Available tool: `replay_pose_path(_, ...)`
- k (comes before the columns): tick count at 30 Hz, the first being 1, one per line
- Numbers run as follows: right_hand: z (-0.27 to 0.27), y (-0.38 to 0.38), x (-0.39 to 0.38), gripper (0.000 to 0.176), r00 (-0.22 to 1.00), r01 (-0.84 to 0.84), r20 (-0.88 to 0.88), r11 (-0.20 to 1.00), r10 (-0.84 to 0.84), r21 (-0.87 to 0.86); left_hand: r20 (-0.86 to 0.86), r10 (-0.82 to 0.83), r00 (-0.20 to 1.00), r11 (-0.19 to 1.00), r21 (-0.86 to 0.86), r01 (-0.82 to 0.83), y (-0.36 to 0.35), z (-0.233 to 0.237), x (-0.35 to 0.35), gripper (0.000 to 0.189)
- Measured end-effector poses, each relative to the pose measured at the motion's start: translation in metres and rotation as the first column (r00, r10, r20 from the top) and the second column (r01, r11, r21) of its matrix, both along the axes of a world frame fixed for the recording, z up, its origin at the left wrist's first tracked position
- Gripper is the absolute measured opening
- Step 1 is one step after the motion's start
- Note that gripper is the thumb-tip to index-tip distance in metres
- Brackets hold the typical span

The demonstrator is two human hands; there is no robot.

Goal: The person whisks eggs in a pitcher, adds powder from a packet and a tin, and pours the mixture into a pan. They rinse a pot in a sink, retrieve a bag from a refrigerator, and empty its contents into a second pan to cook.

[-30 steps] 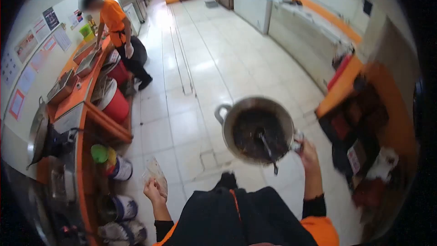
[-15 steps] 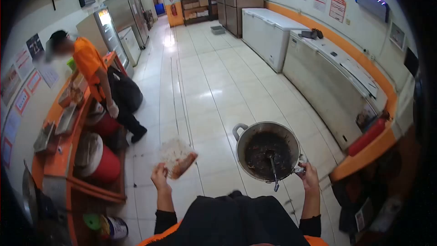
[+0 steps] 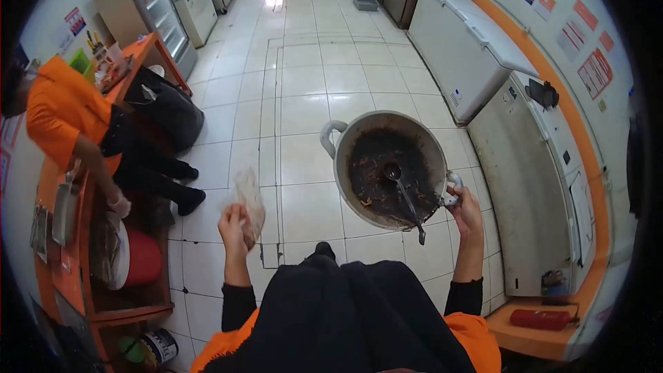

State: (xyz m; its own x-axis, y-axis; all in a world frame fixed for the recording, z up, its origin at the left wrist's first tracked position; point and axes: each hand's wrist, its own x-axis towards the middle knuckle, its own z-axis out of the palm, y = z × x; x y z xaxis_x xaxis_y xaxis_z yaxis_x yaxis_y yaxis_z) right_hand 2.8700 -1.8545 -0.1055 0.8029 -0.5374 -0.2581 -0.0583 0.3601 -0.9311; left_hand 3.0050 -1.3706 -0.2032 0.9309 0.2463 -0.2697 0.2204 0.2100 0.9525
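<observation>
My right hand (image 3: 467, 213) is closed around one side handle of a big metal pot (image 3: 343, 190), which hangs over the tiled floor ahead of me. Dark brown, sticky-looking residue (image 3: 376, 176) coats the pot's inside. A ladle (image 3: 406, 195) leans in it, its bowl near the middle and its handle over the rim by my right hand. On the other side, my left hand (image 3: 233, 226) grips a thin clear plastic bag (image 3: 250, 192) by its gathered part. Something brownish shows low in the bag, partly hidden by my fingers.
To the left, a co-worker (image 3: 76, 114) in an orange shirt stands at an orange counter (image 3: 138, 48). A red bucket (image 3: 143, 259) and a black bag (image 3: 166, 110) sit there. White chest freezers (image 3: 469, 34) line the right wall. A fire extinguisher (image 3: 542, 319) lies low right, a grey tub (image 3: 364, 2) ahead.
I have moved forward along the floor, and my view tilts further down. The plastic bag has swung upright in my left hand. The pot remains in my right hand.
</observation>
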Motion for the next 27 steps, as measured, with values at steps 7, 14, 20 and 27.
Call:
replay_pose_path(7,0.000,-0.102,0.228,0.023,0.997,-0.067,-0.048,0.998,0.068,0.017,0.065,-0.215,0.974,0.976,-0.028,0.218,-0.138,0.035,0.292,0.024)
replay_pose_path(14,0.014,-0.182,0.536,0.027,0.967,-0.206,-0.170,0.976,0.191,-0.074,0.030,-0.415,0.909,0.908,-0.042,0.416,-0.266,0.085,0.557,0.030)
replay_pose_path(20,0.022,-0.240,0.731,0.027,0.937,-0.297,-0.228,0.946,0.264,-0.128,0.237,-0.253,0.938,0.952,0.232,0.198,-0.314,0.046,0.725,0.020)
replay_pose_path(27,-0.002,-0.347,0.963,0.034,0.951,-0.271,-0.187,0.953,0.245,-0.132,0.146,-0.326,0.934,0.942,0.139,0.306,-0.402,0.056,0.983,0.041)
